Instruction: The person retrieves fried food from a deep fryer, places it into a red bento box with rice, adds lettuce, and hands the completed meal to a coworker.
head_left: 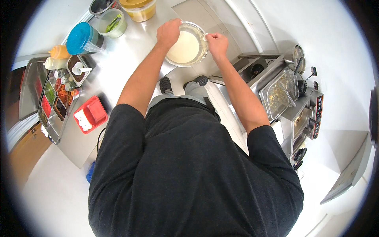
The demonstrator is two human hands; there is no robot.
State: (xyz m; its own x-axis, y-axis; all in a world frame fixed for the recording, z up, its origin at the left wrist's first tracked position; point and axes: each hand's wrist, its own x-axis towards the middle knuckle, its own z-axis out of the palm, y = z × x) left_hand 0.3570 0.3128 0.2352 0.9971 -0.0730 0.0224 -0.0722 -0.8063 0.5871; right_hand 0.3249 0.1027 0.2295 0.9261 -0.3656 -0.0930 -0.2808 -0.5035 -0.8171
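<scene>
A round metal bowl (201,53) with a pale cream-coloured batter (184,48) is in front of me, partly over the edge of the steel counter. Smears of the same cream coat its inner wall. My left hand (169,33) is closed on the bowl's left rim, its fingertips hidden. At the opposite rim my right hand (217,42) is pinched closed, with a small whitish bit at the fingertips. I cannot make out whether that bit is part of the bowl or something separate. Whether the bowl rests on the counter cannot be told.
Along the left steel counter (125,59) stand a blue-lidded container (79,38), a tub with green leaves (112,24), a yellow-lidded tub (139,11), squeeze bottles (56,63) and a red tray (94,112). On the right are fryers with a clear, crumb-filled tray (278,94).
</scene>
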